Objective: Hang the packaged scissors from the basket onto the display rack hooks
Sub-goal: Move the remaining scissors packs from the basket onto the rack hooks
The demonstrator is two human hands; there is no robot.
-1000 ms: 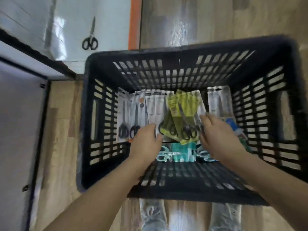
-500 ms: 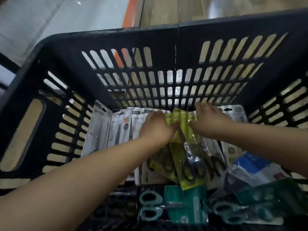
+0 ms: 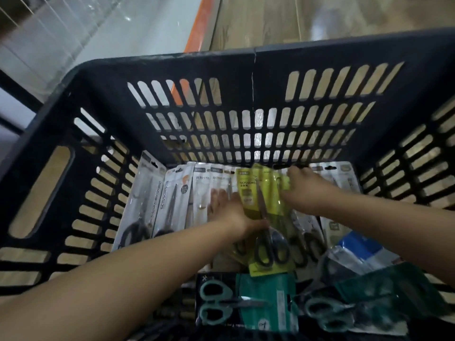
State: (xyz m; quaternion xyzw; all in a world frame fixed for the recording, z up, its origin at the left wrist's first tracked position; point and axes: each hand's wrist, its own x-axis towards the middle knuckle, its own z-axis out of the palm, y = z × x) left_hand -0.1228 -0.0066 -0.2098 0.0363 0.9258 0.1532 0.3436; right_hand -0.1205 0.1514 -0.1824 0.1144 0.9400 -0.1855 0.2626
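A dark slotted plastic basket [image 3: 246,55] fills the head view. Several packaged scissors lie on its floor: white packs [image 3: 167,198] at the left, yellow-green packs [image 3: 253,193] in the middle, teal packs [image 3: 263,299] at the near side. My left hand [image 3: 229,210] lies at the left edge of the yellow-green packs, its fingers straight on the white packs and its thumb reaching over the yellow-green stack. My right hand [image 3: 305,188] grips the top right corner of the yellow-green packs with curled fingers. No rack hooks are in view.
A blue and silver pack [image 3: 357,252] lies at the right inside the basket. Beyond the basket's far left corner are a white panel [image 3: 98,33] and an orange strip [image 3: 199,28]. Wooden floor [image 3: 320,16] lies behind the far wall.
My head has come closer to the basket. My left hand slid from the top of the yellow-green packs down their left edge. My right hand stays at their top right corner.
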